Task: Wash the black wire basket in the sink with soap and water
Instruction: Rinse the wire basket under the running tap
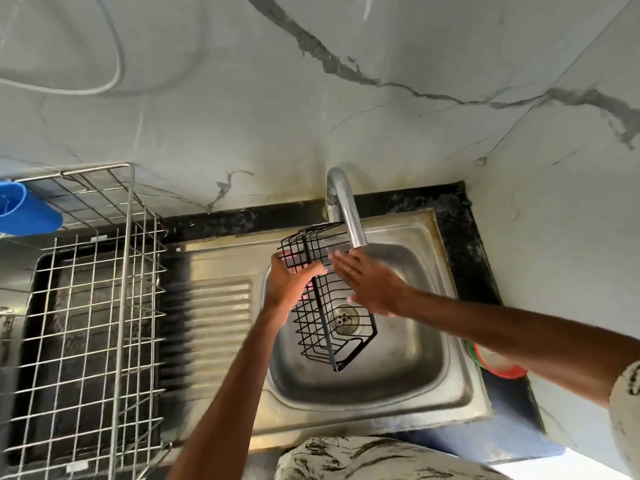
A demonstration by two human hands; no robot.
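Over the bowl of the steel sink (pixel 408 362), a person tilts the black wire basket (pixel 332 330) beneath the tap (pixel 344 209) at twelve o'clock. The left hand (pixel 289 282) grips its upper end while the right hand (pixel 370 285), fingers straight, lies flat on the wires under the spout. No soap or suds show and any running water is too faint to confirm; the wash looks barely begun, with soaping, rinsing and draining on the rack (pixel 93 306) at nine o'clock apparently ahead.
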